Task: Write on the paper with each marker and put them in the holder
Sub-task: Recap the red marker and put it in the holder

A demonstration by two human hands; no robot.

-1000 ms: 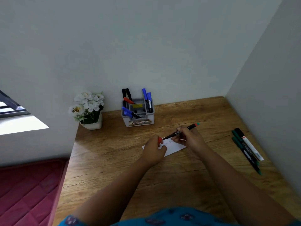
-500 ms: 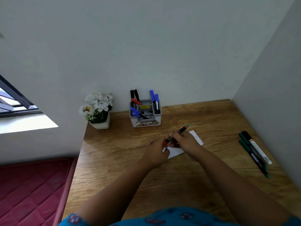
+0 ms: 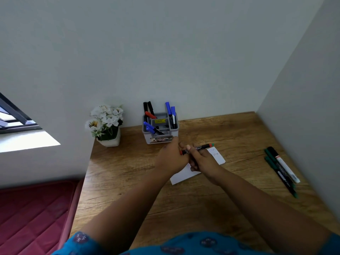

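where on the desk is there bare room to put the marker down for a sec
Bare wood shows on the wooden desk between the white flower pot and the left hand, and between the white paper and the green and white markers at the right wall. It is crowded around the grey marker holder and both hands.

Grey holder [image 3: 160,138], white paper [image 3: 181,176]
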